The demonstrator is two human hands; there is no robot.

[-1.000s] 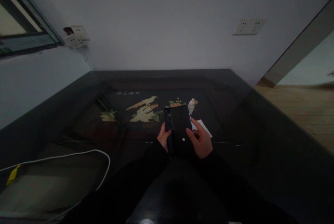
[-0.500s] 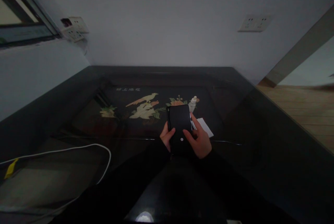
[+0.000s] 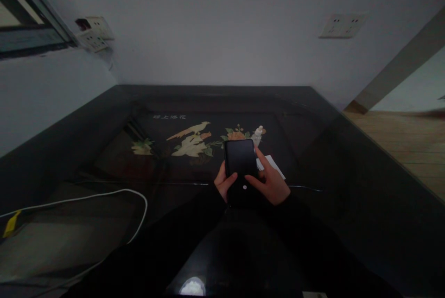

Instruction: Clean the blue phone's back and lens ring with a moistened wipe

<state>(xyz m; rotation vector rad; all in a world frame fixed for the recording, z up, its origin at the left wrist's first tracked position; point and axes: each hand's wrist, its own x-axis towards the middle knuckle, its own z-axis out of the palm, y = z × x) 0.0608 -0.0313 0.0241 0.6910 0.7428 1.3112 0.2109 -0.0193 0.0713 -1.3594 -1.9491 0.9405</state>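
A black smartphone (image 3: 240,156) is held upright over the table, its dark face towards me with a small round light mark low on it. My left hand (image 3: 223,183) grips its left edge, thumb lying across the front. On the other edge, my right hand (image 3: 271,183) is closed round the phone, its thumb also on the front. Just behind stands a small clear bottle with a white cap (image 3: 257,135). A white sheet or card (image 3: 276,167) lies behind my right hand, partly covered by it.
The glossy black table (image 3: 313,126) carries a bird-and-flower picture (image 3: 192,142). A white cable (image 3: 104,193) with a yellow tag (image 3: 12,224) curves at the left. Wall sockets (image 3: 343,26) sit at the right, more sockets (image 3: 92,38) at the left near the window.
My right hand has shifted slightly right, and its thumb has moved a little on the phone's face. Both thumbs stay on the phone. The view has tilted slightly.
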